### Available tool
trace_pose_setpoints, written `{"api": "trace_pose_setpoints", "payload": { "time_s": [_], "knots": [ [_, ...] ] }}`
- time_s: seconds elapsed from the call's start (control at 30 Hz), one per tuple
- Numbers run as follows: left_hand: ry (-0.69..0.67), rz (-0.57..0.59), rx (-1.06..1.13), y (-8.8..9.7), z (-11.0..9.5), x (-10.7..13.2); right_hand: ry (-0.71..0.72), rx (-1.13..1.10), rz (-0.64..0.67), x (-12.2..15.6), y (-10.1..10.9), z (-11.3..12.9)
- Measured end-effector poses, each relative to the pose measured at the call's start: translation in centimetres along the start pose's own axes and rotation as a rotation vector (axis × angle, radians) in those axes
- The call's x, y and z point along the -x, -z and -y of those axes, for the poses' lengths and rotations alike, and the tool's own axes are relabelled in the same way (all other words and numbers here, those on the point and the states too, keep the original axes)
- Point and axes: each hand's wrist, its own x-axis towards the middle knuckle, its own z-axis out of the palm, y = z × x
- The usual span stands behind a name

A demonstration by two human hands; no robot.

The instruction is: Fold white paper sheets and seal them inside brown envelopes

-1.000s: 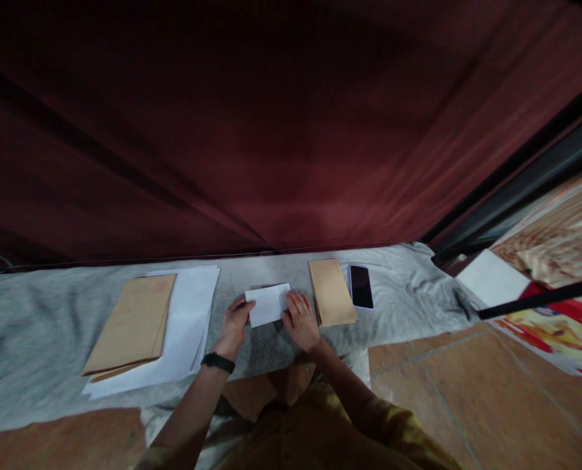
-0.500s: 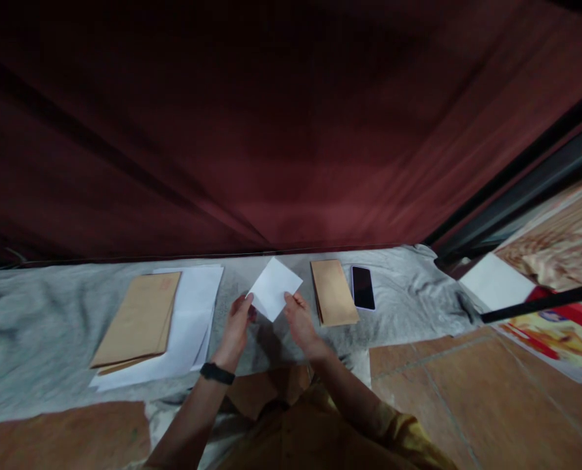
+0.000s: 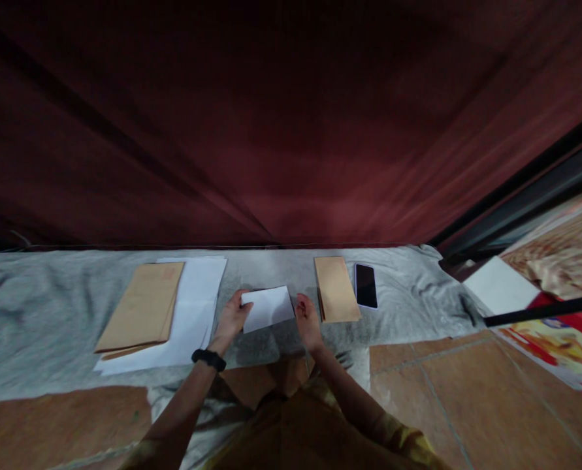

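Note:
A folded piece of white paper [image 3: 268, 309] lies low over the grey cloth in front of me, its long side running left to right. My left hand [image 3: 232, 316] grips its left end, the thumb on top and the fingers partly hidden behind. Just off the paper's right edge is my right hand [image 3: 308, 322], its fingers loosely bent and a little apart, with nothing visible in them. To the right of that hand lie brown envelopes [image 3: 337, 290]. Larger brown envelopes [image 3: 144, 307] rest on white paper sheets [image 3: 200, 294] to the left.
A phone [image 3: 366, 286] lies right of the small envelopes. Grey cloth [image 3: 418, 294] covers the long surface, with a dark red curtain [image 3: 291, 163] behind it. Tiled floor [image 3: 418, 378] is at the front, and a dark metal bar [image 3: 540, 310] crosses at the right.
The white paper has turned from a diamond position to nearly level and looks narrower. My right hand has come off it and moved slightly right, while my left hand keeps its grip.

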Motion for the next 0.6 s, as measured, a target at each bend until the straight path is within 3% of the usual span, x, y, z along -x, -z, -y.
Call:
{"api": "trace_pose_setpoints", "payload": {
  "time_s": [0.07, 0.17, 0.23, 0.37, 0.47, 0.6],
  "knots": [
    [0.011, 0.025, -0.042, -0.1, 0.2, -0.2, 0.166, 0.164, 0.082, 0.6, 0.2, 0.2],
    [0.011, 0.057, -0.096, -0.4, 0.2, -0.6, 0.504, 0.543, 0.349, 1.7, -0.2, 0.7],
    [-0.022, 0.075, -0.17, -0.4, 0.1, -0.7, 0.65, 0.75, 0.494, 2.3, -0.5, 0.9],
    [-0.188, -0.028, -0.36, -0.6, 0.0, 0.1, 0.694, 0.939, 0.564, 2.9, -0.8, 1.0],
    [-0.391, -0.149, -0.447, -1.6, 0.2, 2.2, 0.693, 0.97, 0.569, 3.0, -0.8, 0.8],
    [-0.563, -0.037, -0.55, -3.5, 1.2, 6.6, 0.692, 0.975, 0.572, 3.1, -0.8, 0.4]
  ]
}}
